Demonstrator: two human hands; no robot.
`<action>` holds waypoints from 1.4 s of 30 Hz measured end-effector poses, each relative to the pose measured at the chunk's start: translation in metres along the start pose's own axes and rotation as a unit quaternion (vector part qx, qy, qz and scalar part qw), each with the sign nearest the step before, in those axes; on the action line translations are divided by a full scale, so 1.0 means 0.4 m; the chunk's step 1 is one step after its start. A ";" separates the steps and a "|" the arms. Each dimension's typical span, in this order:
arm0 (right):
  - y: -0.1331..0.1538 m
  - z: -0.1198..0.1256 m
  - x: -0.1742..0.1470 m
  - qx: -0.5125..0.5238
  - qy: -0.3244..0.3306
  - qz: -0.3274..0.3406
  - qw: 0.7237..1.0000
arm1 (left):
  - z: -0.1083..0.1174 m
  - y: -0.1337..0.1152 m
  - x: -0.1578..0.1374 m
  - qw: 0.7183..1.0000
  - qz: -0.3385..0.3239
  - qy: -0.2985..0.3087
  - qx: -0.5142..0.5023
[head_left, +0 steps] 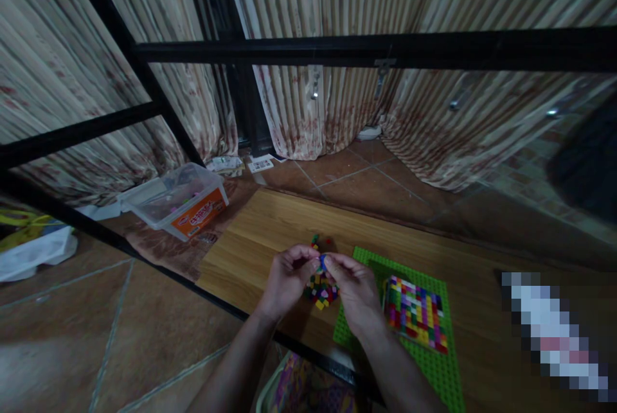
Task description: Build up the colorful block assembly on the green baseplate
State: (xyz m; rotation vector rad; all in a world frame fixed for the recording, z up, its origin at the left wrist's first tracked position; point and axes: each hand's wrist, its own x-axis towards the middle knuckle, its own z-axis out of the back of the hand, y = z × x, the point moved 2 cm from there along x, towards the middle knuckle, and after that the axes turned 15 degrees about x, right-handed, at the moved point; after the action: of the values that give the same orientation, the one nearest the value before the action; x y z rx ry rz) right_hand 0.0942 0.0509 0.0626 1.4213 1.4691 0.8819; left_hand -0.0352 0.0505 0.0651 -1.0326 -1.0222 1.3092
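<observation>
Above the wooden desk (pixel 241 233), your left hand (pixel 289 277) and your right hand (pixel 357 283) come together, and their fingertips pinch a small blue piece (pixel 322 263). Whether it is one brick or several joined, you cannot tell from here. In my judgement, a good part of the building is done: many bricks are already set close together in a colourful block (pixel 417 314), which lies on the green plate (pixel 452 361), to the right of the hands. What remains, it seems, is the blue piece, which is apart from the block, and the loose bricks (pixel 322 298) heaped below your hands; a few more lie just behind them.

The desk has a light wood grain and a dark edge on your side. Beyond it, on the left, a clear plastic box (pixel 205 212) with an orange label stands low, near the tiled floor (pixel 72 342). Striped curtains (pixel 294 114) hang behind a black metal frame (pixel 289 52). Under the desk edge you have a basket (pixel 266 394) with patterned cloth (pixel 308 387).
</observation>
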 end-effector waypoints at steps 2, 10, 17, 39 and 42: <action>-0.012 0.009 0.005 -0.020 -0.011 0.003 1.000 | 0.006 0.016 0.007 1.000 0.005 -0.011 0.024; -0.043 0.064 0.020 -0.269 -0.025 0.124 0.955 | 0.028 0.046 0.048 0.951 -0.059 -0.034 0.301; -0.056 0.059 0.045 -0.373 -0.017 0.163 0.913 | 0.013 0.052 0.078 0.888 -0.107 0.001 0.447; -0.063 0.054 0.118 -0.370 -0.038 0.167 0.913 | 0.042 0.121 0.089 0.948 -0.046 -0.103 0.298; -0.070 0.048 0.133 -0.375 -0.022 0.156 0.914 | 0.042 0.122 0.082 0.955 -0.058 -0.096 0.275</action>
State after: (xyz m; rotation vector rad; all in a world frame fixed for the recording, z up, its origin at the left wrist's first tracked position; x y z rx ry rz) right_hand 0.1044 0.0995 0.0236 1.0721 0.7227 1.4115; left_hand -0.0629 0.0835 0.0217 -0.4233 -0.7752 1.5001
